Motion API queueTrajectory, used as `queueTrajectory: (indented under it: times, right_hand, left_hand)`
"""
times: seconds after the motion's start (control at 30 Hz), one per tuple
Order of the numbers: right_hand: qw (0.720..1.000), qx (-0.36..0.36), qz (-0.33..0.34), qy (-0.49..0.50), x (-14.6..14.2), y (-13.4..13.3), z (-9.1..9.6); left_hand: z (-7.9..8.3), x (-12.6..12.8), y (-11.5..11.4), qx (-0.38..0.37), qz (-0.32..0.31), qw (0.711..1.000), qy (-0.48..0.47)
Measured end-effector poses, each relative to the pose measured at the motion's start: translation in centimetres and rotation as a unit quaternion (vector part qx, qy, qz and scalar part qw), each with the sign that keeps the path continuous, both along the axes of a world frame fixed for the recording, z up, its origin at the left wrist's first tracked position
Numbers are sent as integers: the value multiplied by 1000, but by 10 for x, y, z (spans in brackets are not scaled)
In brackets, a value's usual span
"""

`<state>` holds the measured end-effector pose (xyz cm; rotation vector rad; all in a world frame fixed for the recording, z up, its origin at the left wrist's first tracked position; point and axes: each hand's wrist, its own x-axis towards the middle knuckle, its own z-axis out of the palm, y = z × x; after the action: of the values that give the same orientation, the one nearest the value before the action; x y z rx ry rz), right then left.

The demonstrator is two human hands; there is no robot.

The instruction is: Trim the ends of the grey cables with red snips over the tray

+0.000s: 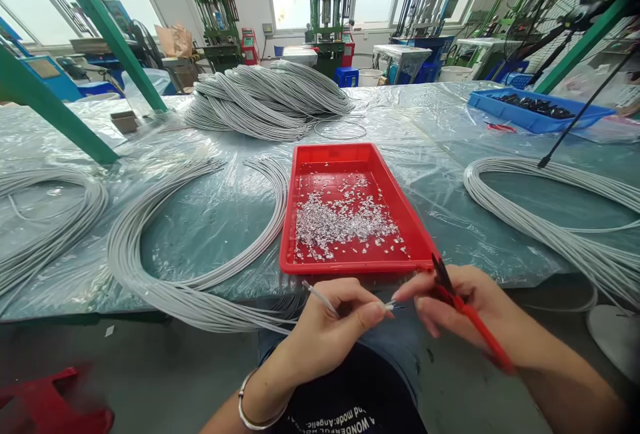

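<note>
Between thumb and forefinger my left hand point(325, 337) pinches a thin grey cable point(320, 297), whose stripped end pokes out toward the right. My right hand point(467, 301) is wrapped around red-handled cutters point(483, 334), their dark jaws pointing up and left. The right fingertips are close to the wire end; whether they touch it, I cannot tell. Just beyond both hands lies a red tray point(360, 267) with silvery foil scraps point(345, 224) scattered over its floor. Loops of grey cable point(130, 261) lie on the table left of the tray.
More cable coils lie at the far left point(85, 214) and right point(530, 221). A large cable heap point(265, 97) stands behind the tray. At the back right is a blue tray point(537, 121) of black parts. Green posts point(110, 34) rise from the plastic-covered table.
</note>
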<state>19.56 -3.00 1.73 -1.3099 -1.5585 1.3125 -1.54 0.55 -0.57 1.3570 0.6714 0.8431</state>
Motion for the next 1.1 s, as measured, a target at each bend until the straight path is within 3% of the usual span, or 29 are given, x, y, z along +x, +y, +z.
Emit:
queueTrajectory:
  times: [0.3, 0.47, 0.63, 0.83, 1.1]
  right_hand:
    - [978, -104, 178, -16, -3, 17, 3]
    - [974, -53, 197, -98, -3, 18, 20]
    - [975, -13, 187, -120, -6, 16, 20]
    - [988, -93, 122, -13, -22, 11, 8]
    - [989, -126, 58, 55, -31, 14, -6]
  left_hand:
    - [-2, -9, 1, 204, -21, 977, 66]
    - [0, -11, 2, 245, -45, 962, 109]
    - [-5, -9, 6, 221, -46, 968, 110]
    - [-13, -6, 6, 116, 3, 993, 22]
    - [-8, 4, 4, 41, 109, 992, -42]
